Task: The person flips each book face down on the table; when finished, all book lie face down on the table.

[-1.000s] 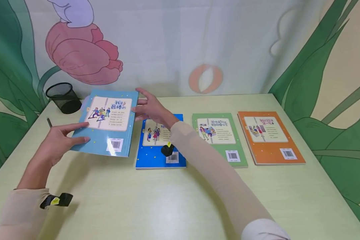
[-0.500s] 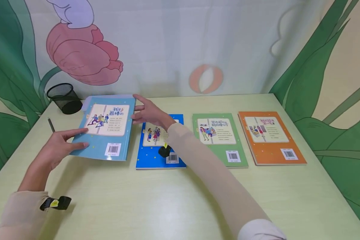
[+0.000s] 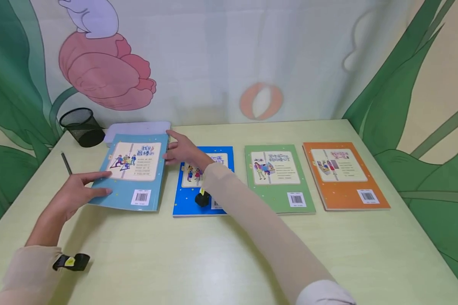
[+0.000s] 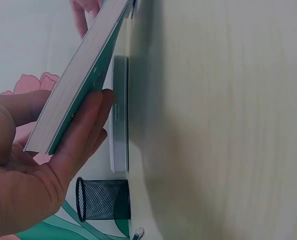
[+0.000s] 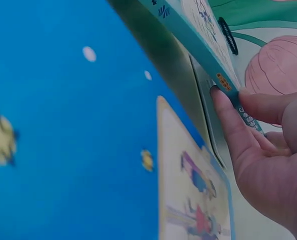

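Note:
A light blue book [image 3: 122,195] is tilted above the table at the left, its barcode side up. My left hand [image 3: 70,192] grips its left edge; in the left wrist view, fingers [image 4: 86,125] lie under the book's page edge [image 4: 71,85]. On the opposite side, my right hand [image 3: 185,148] pinches the book near its upper right corner. The right wrist view shows that hand [image 5: 268,155] at the book's spine [image 5: 208,57]. Directly under my right forearm lies a darker blue book [image 3: 191,203], partly covered.
Right of the blue book lie a green book [image 3: 275,197] and an orange book [image 3: 343,197]. A flat lavender case [image 3: 141,127] is behind the held book, beside a black mesh pen cup [image 3: 84,127]. A dark pen [image 3: 65,162] lies left.
The light blue book has come down and slightly toward me, with both hands still on it. More of the lavender case behind it now shows. The other books have stayed put.

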Demonstrator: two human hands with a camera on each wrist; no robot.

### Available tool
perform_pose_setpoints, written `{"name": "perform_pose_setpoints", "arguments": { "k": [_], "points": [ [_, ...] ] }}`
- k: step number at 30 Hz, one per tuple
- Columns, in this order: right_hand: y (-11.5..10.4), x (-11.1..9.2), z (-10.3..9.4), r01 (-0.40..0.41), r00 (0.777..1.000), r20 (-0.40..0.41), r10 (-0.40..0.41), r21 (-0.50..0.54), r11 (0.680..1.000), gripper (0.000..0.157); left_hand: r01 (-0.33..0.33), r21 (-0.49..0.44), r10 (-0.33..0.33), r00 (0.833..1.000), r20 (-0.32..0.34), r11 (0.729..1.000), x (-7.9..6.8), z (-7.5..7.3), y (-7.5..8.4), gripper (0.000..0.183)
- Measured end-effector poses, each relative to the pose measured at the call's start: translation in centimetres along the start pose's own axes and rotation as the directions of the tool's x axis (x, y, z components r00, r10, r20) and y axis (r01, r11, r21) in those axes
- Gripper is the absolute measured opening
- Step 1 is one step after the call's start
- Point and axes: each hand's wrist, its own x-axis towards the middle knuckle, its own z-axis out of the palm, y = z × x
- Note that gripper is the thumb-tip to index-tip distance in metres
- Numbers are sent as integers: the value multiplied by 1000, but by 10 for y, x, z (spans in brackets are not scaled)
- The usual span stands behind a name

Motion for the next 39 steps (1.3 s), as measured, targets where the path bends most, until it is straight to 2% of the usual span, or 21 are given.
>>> {"name": "perform_pose_setpoints", "arguments": {
  "k": [11,18,24,31,36,39],
  "points": [
    [7,4,13,-31,999,-42,26,-113,993,88,16,41,-19,997,71,999,8,1,-13,73],
    [9,5,18,-45,997,-63,34,-190,981,82,36,91,-43,996,79,995,12,2,-17,72],
    [5,6,23,-73,993,-108,42,-303,950,68,39,151,-50,996,70,988,12,1,-16,72],
    [1,8,28,-140,984,-151,92,-347,927,82,35,189,-50,996,74,981,8,-1,-13,71],
    [-2,9,28,-173,979,-171,114,-389,905,83,42,202,-60,995,84,979,7,-1,-11,72],
    [-5,10,28,-190,976,-178,123,-435,880,83,42,231,-64,994,90,972,8,-1,-10,72]
  ]
}}
